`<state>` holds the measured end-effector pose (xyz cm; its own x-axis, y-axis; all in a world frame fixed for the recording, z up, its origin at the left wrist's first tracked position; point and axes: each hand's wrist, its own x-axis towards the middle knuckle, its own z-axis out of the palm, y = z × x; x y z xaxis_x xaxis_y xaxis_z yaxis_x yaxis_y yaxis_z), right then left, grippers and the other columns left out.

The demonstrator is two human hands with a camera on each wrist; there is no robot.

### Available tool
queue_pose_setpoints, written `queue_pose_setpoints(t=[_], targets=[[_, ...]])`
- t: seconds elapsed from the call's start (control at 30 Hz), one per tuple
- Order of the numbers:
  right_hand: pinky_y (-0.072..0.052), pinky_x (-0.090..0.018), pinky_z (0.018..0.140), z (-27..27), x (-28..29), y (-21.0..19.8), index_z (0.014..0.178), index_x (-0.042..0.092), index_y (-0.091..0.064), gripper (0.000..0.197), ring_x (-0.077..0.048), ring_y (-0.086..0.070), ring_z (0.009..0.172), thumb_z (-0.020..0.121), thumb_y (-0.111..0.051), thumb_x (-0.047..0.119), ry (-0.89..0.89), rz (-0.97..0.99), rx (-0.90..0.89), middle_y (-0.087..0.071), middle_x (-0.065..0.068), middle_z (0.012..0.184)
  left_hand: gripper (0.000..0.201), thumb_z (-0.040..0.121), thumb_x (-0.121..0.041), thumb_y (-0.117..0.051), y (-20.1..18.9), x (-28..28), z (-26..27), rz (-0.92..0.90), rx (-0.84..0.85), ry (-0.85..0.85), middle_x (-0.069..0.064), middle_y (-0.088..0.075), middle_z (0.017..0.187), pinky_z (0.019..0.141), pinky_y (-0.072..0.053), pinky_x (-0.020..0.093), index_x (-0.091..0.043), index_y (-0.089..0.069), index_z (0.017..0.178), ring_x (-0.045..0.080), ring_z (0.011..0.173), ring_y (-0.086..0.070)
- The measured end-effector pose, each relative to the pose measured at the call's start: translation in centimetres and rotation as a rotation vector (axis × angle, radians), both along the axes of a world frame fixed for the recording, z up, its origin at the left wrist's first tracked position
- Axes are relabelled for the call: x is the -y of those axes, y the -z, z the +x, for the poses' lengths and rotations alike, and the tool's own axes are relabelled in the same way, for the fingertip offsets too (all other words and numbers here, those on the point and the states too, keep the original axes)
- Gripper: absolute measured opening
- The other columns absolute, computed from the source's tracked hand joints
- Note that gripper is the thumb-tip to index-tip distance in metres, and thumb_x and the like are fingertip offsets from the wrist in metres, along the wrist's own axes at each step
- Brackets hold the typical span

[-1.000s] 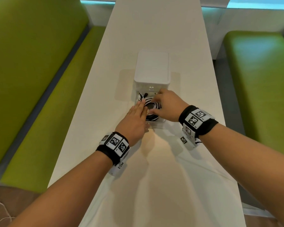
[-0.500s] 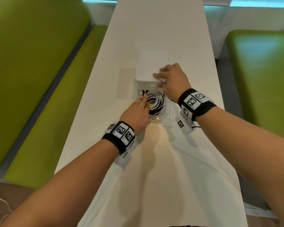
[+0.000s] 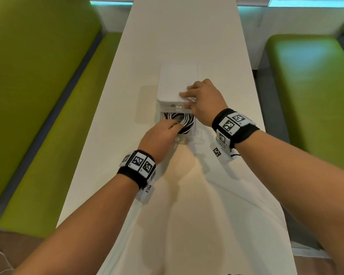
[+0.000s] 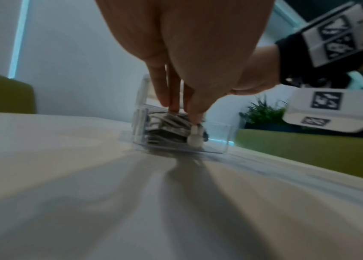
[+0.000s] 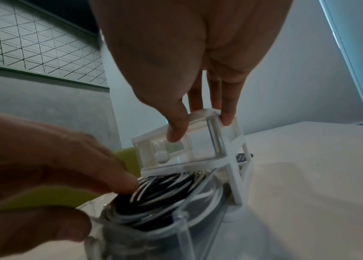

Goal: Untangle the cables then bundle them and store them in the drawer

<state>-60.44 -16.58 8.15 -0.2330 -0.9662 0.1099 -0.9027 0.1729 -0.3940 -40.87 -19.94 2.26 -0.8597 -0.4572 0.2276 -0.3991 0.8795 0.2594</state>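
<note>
On a long white counter (image 3: 187, 205) between green benches, a small white plastic drawer unit (image 3: 178, 84) stands with its clear lower drawer (image 3: 193, 127) pulled out toward the person. Inside that drawer, directly under the fingers of the left hand (image 3: 160, 137), lies the coiled bundle of black and white cables (image 3: 184, 122). That hand reaches in from the near side with fingers extended and roughly straight, their tips touching the top of the coil; the left wrist view is blurred, so whether the thumb is pressed against the drawer's white knob (image 4: 195, 139) or merely close to it cannot be settled. The right hand (image 3: 204, 102) sits just beyond and to the right of the left, clamped on the unit's near right top corner, with the thumb curled over the front face of the shut upper drawer (image 5: 176, 149) and the fingers over the top edge, apparently steadying the housing. The cables look bundled and stowed, so the step in hand seems to be tucking the coil flat. What matters next: the drawer's sliding axis runs straight away from the left hand into the unit, and that hand is the nearer one to push it home while the right braces the unit against it.
</note>
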Motion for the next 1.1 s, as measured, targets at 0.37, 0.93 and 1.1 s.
queue_pose_setpoints(t=[0.37,0.93,1.1], targets=[[-0.038,-0.03,0.096,0.3,-0.5,0.0,0.129,0.021,-0.07,0.035,-0.03,-0.046,0.122,0.094,-0.067,0.022,0.002,-0.002,0.004,-0.065,-0.005,0.129,0.04,0.093,0.002,-0.053,-1.8,0.7,-3.4,0.06,0.247,-0.043,0.019,-0.059,0.136,0.1,-0.044,0.044,-0.002,-0.061,0.133,0.037,0.123,-0.055],[-0.034,-0.026,0.093,0.4,-0.4,-0.2,0.129,0.023,-0.07,0.037,-0.029,-0.044,0.121,0.092,-0.069,0.024,0.01,0.013,-0.008,-0.064,-0.004,0.129,0.047,0.094,-0.006,-0.053,-0.8,-0.2,-3.7,0.239,0.326,-0.124,0.019,-0.051,0.136,0.088,-0.05,0.043,-0.003,-0.049,0.141,0.037,0.108,-0.06],[-0.036,-0.028,0.096,0.5,-0.5,0.4,0.129,0.022,-0.07,0.038,-0.03,-0.045,0.121,0.091,-0.07,0.021,0.01,-0.004,0.006,-0.064,-0.005,0.129,0.046,0.093,-0.007,-0.054,-0.8,1.1,-4.2,0.263,0.319,-0.121,0.018,-0.052,0.134,0.089,-0.05,0.044,-0.002,-0.05,0.139,0.037,0.111,-0.059]])
